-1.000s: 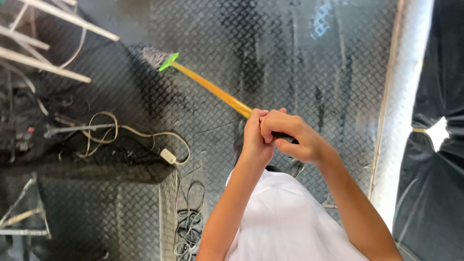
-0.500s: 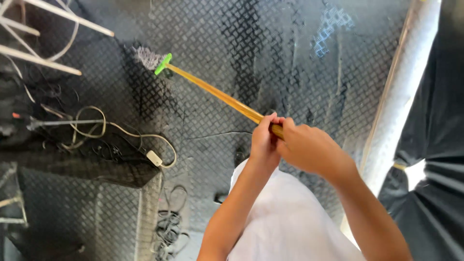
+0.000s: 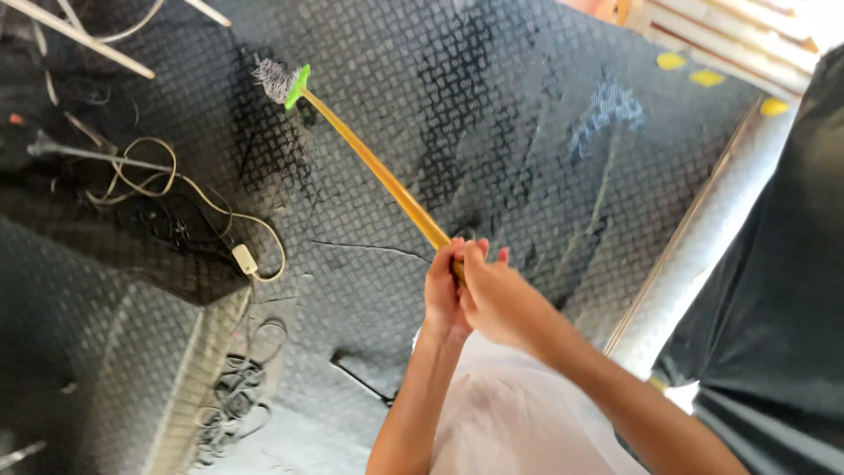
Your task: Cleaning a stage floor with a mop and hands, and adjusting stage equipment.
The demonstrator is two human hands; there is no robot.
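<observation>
Far left: cream cable w/ plug [image 3: 245,259] lies loose on dark checker-plate floor [image 3: 492,114]. Mop head [image 3: 278,80], grey strands on green bracket, now sits further up-left on floor vs 1 s ago; yellow handle [image 3: 378,171] more extended, so stroke reads as pushing away. Left hand [image 3: 444,295], right hand [image 3: 497,295] both clenched round handle end. Right: pale column [image 3: 703,246].

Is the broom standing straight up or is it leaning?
Leaning. The broom slants from both hands, left hand and right hand, with its green head down on the dark patterned floor.
</observation>
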